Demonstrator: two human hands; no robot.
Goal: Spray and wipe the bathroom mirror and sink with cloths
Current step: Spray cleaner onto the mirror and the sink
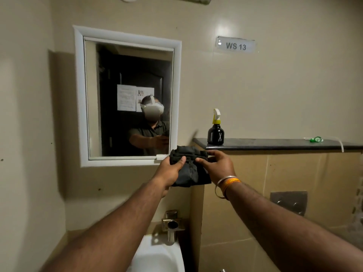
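We've got both hands up at the mirror's (129, 99) lower right corner, working one dark cloth (189, 167) between them. Left hand (170, 169) grips the cloth's left side, thumb over the front, fingers wrapped behind; right hand (218, 165) pinches the top right edge w/ thumb and fingertips curled on the fabric. Cloth is bunched and half folded, hanging below the grip, just in front of the white frame (78, 95), not on the glass. Looks like we're refolding it into a pad before a wipe, though that's a guess. Spray bottle (215, 130) stands upright on the dark ledge (275, 144) to the right, near the ledge's left end, apart from both hands. Sink (157, 256) and tap (171, 224) sit below our forearms. Can't tell whether the glass is wet or sprayed. Risks from here: loose folds could slip out of the right-hand pinch and drop into the basin; a lumpy pad would prob. smear or streak rather than clear the glass; a wide sweep to the right could clip the bottle and knock it off the ledge end; wiping dry, if no spray is on, just moves the dirt.
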